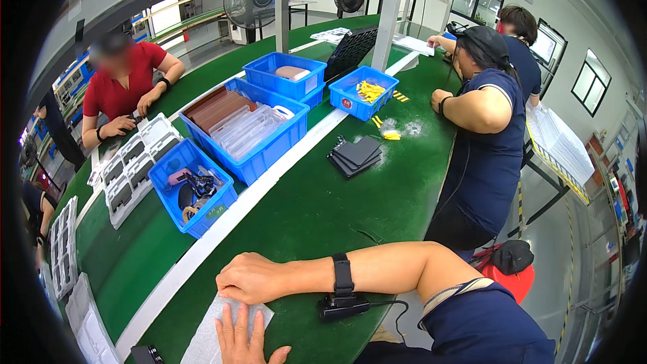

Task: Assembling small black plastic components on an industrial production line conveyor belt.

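A thin whitish sheet (202, 338), perhaps foam, lies on the green tabletop at the near edge of the view. My left hand (244, 340) rests flat on it, fingers spread and pointing away from me. Reaching across from the right, my right hand (251, 278) is closed at the sheet's far edge, knuckles up. Its fingertips are tucked under, so what they grip, if anything, is hidden. A black strap (342, 275) with a small black device (342, 308) circles my right wrist.
Blue bins (253, 138) hold brown and clear sheets, cables and yellow pieces (371, 91). Black flat pieces (355, 155) are stacked ahead. White trays (135, 172) lie left. A person in red (128, 84) sits across; people in navy (485, 141) stand at the right.
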`<state>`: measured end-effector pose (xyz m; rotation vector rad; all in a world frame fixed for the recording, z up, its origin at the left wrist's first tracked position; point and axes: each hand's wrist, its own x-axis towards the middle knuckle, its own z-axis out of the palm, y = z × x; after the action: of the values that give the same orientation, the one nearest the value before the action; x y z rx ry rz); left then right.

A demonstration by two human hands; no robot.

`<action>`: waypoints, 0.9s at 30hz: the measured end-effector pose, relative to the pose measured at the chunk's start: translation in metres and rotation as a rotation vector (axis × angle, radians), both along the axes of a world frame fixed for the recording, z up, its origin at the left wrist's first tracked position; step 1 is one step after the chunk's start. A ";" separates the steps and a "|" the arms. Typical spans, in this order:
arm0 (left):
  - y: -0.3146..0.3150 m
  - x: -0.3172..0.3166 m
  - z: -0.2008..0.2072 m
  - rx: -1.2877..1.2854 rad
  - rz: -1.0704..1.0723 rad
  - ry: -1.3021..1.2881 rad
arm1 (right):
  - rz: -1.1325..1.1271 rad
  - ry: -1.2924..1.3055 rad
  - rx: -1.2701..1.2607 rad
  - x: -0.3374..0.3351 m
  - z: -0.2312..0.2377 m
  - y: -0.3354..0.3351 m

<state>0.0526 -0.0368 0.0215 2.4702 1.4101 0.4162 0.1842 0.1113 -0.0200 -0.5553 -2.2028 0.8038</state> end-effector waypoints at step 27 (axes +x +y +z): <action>0.017 -0.006 0.005 -0.114 -0.189 -0.004 | -0.021 -0.001 -0.039 0.002 0.000 -0.001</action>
<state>0.0470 -0.0195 0.0263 2.4788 1.1510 0.2917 0.1859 0.1108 -0.0201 -0.5966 -2.1825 0.8371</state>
